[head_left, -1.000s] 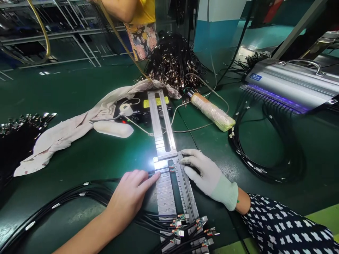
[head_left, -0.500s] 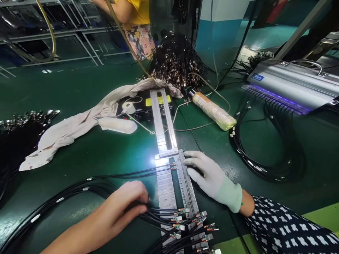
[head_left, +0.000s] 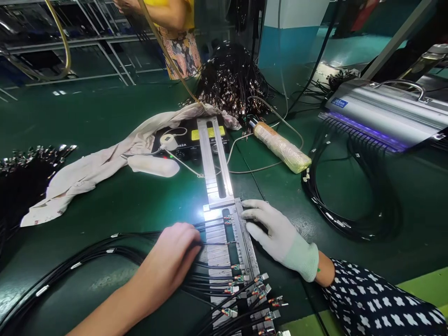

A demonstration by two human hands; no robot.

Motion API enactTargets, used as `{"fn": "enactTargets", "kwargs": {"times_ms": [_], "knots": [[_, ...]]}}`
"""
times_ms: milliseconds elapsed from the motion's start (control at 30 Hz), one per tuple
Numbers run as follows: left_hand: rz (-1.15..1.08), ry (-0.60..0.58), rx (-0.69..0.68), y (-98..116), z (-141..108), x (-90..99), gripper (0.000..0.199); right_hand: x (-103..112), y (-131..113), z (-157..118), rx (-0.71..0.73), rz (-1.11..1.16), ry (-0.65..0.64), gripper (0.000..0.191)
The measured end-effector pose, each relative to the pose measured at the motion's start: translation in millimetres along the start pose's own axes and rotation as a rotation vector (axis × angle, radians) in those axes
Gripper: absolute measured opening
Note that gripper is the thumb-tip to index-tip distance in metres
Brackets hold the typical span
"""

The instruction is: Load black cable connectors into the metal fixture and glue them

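Note:
My bare left hand (head_left: 177, 249) is closed, thumb against fingers, on a black cable (head_left: 219, 243) that lies across the slotted metal jig (head_left: 219, 256). My fingertips are turned away, so the exact grip is hidden. Two more cables lie across the jig just above it. Nearer me, several black cables with metal-shelled connectors (head_left: 231, 290) and coloured wires rest over the jig. My right hand (head_left: 276, 233), in a white glove with a pale green cuff, lies with fingers stretched out, their tips against the jig's right edge.
Beyond the jig sit a black control box (head_left: 191, 151), a crumpled cloth (head_left: 94, 161) and a wrapped bottle (head_left: 282, 147). A silver lamp unit (head_left: 385, 112) glows violet at right over coiled cables (head_left: 324, 212). A cable heap (head_left: 229, 77) lies behind; a person in yellow (head_left: 175, 14) stands there.
My left hand has moved up and slightly right, bringing a cable across the jig below the upper two. My right hand stays at the jig's edge.

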State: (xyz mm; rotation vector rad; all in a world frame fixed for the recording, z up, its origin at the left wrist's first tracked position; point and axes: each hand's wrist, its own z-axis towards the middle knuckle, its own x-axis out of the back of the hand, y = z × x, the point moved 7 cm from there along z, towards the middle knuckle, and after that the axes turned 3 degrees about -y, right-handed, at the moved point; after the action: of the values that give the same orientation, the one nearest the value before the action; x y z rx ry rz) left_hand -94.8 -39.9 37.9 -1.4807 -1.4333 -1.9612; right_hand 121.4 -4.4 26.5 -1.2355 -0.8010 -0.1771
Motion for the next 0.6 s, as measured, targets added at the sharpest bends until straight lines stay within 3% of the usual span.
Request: {"fn": "enactTargets", "kwargs": {"times_ms": [133, 367, 600], "knots": [[0.055, 0.009, -0.107, 6.6, 4.3, -10.0, 0.014, 0.5, -0.2, -0.3, 0.011, 0.004, 0.011, 0.022], [0.121, 0.121, -0.203, 3.5, 5.0, -3.2, 0.029, 0.8, -0.8, 0.2, -0.002, 0.008, 0.002, 0.022], [0.257, 0.184, -0.252, 7.6, 10.4, -2.6, 0.029, 1.1, 0.1, 0.5, -0.007, 0.019, 0.005, 0.022]]}}
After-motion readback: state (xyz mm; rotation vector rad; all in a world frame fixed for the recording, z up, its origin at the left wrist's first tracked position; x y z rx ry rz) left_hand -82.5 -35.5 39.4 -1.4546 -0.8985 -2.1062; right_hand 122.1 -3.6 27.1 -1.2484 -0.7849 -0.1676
